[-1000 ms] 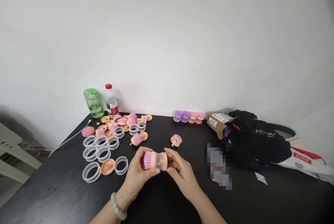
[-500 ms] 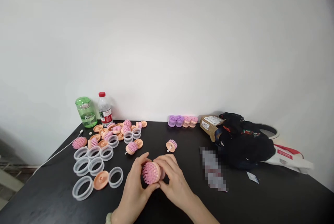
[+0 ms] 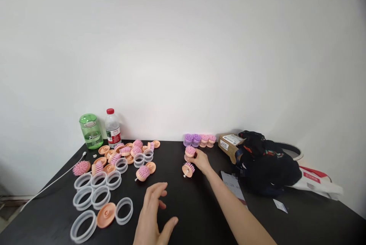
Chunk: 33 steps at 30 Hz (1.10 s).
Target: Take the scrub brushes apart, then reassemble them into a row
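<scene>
My right hand (image 3: 202,161) reaches far over the table, fingers closed around a round pink scrub brush (image 3: 190,151) held upright, bristles up. Just behind it stands a row of finished-looking brushes, purple brushes (image 3: 192,139) on the left and pink brushes (image 3: 207,140) on the right. In front of the held brush, a loose pink brush head (image 3: 188,169) lies tipped, its peach underside showing. My left hand (image 3: 153,214) hovers near the front edge, fingers and thumb apart, holding nothing. To its left lie a clear plastic ring (image 3: 124,198) and a peach disc (image 3: 106,215).
Several clear rings (image 3: 82,226), peach discs and pink brush heads (image 3: 81,167) cover the left side. A green container (image 3: 90,131) and a bottle (image 3: 113,127) stand behind them. At right are a phone (image 3: 233,184), cardboard box (image 3: 228,146), black bag (image 3: 265,165) and small card (image 3: 280,205).
Both hands were together on the brush. My right hand has carried it forward to the row at the back, while my left hand has let go and opened. The view has shifted slightly.
</scene>
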{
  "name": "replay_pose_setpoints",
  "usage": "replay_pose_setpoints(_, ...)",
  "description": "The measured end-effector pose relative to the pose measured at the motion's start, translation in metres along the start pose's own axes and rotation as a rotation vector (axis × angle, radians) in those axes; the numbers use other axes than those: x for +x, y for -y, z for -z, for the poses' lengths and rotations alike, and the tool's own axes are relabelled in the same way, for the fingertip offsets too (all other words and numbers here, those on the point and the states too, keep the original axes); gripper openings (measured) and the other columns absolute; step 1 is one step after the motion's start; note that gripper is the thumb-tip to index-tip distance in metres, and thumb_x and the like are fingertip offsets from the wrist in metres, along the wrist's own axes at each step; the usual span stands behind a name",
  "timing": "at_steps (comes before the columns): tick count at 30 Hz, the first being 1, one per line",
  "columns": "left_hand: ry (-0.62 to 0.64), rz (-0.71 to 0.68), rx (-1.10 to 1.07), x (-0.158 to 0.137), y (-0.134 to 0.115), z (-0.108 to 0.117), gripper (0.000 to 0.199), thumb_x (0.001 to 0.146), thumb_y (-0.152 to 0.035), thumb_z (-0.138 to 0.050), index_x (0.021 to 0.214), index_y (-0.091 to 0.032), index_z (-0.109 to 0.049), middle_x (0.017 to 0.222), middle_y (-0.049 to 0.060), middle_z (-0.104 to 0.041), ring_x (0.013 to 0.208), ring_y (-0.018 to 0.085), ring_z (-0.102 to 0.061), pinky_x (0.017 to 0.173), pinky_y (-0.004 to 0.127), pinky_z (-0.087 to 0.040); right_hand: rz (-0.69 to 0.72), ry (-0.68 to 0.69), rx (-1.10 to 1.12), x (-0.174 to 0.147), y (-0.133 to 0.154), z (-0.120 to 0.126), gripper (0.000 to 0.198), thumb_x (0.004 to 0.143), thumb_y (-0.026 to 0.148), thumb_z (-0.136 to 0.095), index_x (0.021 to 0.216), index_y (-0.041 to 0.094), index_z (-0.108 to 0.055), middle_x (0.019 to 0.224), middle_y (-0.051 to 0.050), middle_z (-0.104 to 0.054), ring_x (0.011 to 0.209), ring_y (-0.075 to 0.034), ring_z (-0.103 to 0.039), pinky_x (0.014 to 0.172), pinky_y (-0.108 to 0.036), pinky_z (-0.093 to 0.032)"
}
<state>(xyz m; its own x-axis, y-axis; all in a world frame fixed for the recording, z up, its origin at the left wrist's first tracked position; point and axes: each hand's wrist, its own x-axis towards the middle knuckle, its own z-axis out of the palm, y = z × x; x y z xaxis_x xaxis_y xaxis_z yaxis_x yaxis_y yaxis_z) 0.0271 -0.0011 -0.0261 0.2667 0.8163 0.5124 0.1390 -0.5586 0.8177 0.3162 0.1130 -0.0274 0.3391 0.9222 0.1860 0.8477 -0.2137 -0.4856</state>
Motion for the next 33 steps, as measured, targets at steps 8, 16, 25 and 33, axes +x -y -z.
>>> replay_pose_setpoints(8, 0.001, 0.023, 0.034, 0.005, 0.002, 0.002, 0.048, 0.082, -0.027, -0.059, 0.129, -0.027, -0.052, 0.130, 0.013, -0.051, 0.088, 0.022, -0.063, 0.068, 0.035, -0.057, -0.074, 0.081, -0.172, 0.041, 0.021, -0.022, 0.029, 0.096, 0.034, -0.060, 0.120, 0.017, -0.060, 0.119, -0.008, -0.064, 0.100, -0.022, -0.066, 0.085, -0.042, -0.056)
replay_pose_setpoints(16, 0.052, 0.099, 0.108, 0.001, -0.003, 0.001, 0.060, 0.070, -0.019, -0.073, 0.126, -0.029, -0.055, 0.129, 0.011, -0.053, 0.092, 0.024, -0.063, 0.075, 0.036, -0.058, -0.076, 0.105, -0.281, 0.055, 0.031, -0.010, 0.030, 0.096, 0.033, -0.060, 0.122, 0.017, -0.059, 0.122, -0.008, -0.063, 0.101, -0.022, -0.065, 0.086, -0.042, -0.056)
replay_pose_setpoints(25, 0.237, -0.035, 0.166, -0.007, 0.000, -0.004, 0.066, 0.064, -0.004, -0.070, 0.123, -0.028, -0.055, 0.130, 0.011, -0.050, 0.100, 0.024, -0.061, 0.081, 0.036, -0.056, 0.383, 0.134, -0.138, 0.011, 0.100, -0.009, 0.023, 0.096, 0.024, -0.058, 0.117, 0.023, -0.065, 0.110, -0.006, -0.070, 0.099, -0.019, -0.066, 0.090, -0.032, -0.051)
replay_pose_setpoints(33, 0.255, -0.121, 0.314, -0.001, 0.002, 0.003, 0.067, 0.059, 0.004, -0.060, 0.119, -0.026, -0.054, 0.130, 0.012, -0.051, 0.101, 0.027, -0.060, 0.080, 0.039, -0.058, 0.488, 0.177, -0.079, -0.011, 0.171, -0.065, 0.046, 0.082, 0.022, -0.070, 0.126, 0.019, -0.059, 0.122, -0.016, -0.061, 0.108, -0.030, -0.063, 0.086, -0.039, -0.051)
